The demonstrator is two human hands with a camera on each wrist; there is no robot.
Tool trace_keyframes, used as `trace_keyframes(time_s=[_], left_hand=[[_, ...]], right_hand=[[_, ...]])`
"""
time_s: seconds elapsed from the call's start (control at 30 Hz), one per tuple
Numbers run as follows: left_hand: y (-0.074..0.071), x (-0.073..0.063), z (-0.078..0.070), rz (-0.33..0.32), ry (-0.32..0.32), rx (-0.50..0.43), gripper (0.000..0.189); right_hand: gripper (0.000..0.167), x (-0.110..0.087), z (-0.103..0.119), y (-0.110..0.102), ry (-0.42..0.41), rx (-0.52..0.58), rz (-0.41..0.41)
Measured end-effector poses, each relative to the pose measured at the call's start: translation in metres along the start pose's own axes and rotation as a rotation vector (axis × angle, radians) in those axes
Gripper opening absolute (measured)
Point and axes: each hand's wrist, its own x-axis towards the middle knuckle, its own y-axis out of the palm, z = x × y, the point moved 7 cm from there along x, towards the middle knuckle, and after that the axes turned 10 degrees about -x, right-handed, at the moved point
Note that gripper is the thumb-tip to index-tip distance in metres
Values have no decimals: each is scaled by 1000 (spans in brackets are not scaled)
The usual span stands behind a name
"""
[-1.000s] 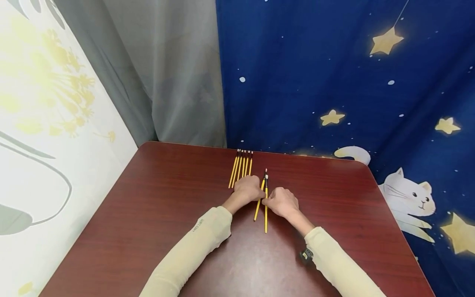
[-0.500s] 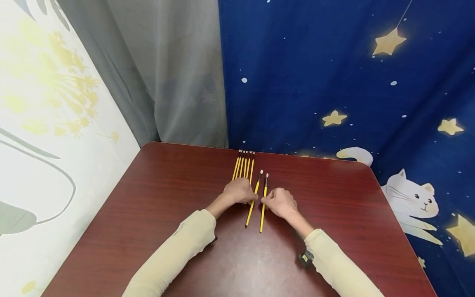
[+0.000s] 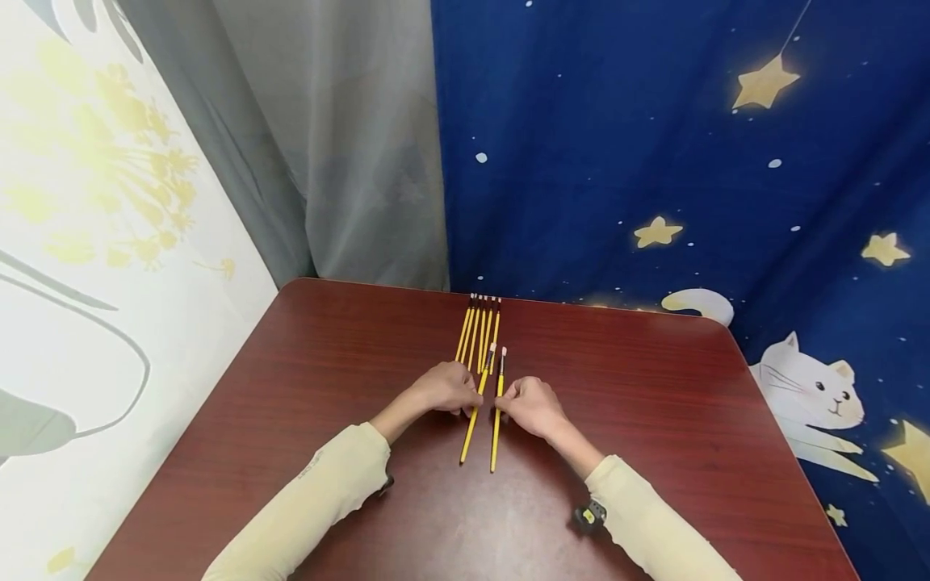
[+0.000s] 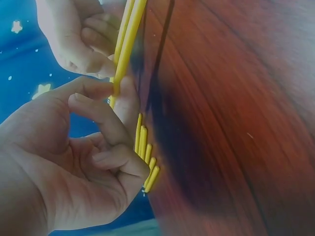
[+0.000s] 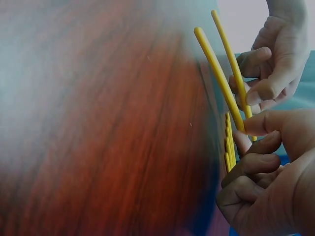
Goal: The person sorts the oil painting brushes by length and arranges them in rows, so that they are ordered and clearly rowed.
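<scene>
My left hand (image 3: 445, 387) pinches a yellow paintbrush (image 3: 467, 444) with a dark ferrule and a pale tip, between thumb and forefinger. Close by on the right, my right hand (image 3: 534, 405) pinches a second yellow paintbrush (image 3: 496, 446) of the same look. Both brushes point away from me, tips at the far end, with a narrow gap between them. Both wrist views show the thumb and forefinger of each hand on the handles. Just beyond lies a row of several yellow paintbrushes (image 3: 483, 324); my left hand hides the near ends of some.
The reddish-brown wooden table (image 3: 349, 339) carries the brushes. A blue curtain (image 3: 567, 161) with stars and a cat hangs behind its far edge, beside a grey curtain (image 3: 370, 161). A dark wrist device (image 3: 588, 515) sits under the right sleeve.
Both hands have shifted left and toward me with their brushes. The two brushes, crossed close together a second ago, now lie slightly apart. The row of brushes stays in place.
</scene>
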Motion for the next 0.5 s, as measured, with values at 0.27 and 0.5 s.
trace_keyframes(time_s=[0.27, 0.5], left_hand=[[-5, -17, 17, 35, -31, 27, 25], [-4, -29, 30, 40, -31, 29, 28]], right_hand=[[24, -11, 16, 15, -45, -41, 37], [23, -18, 33, 26, -88, -77, 35]])
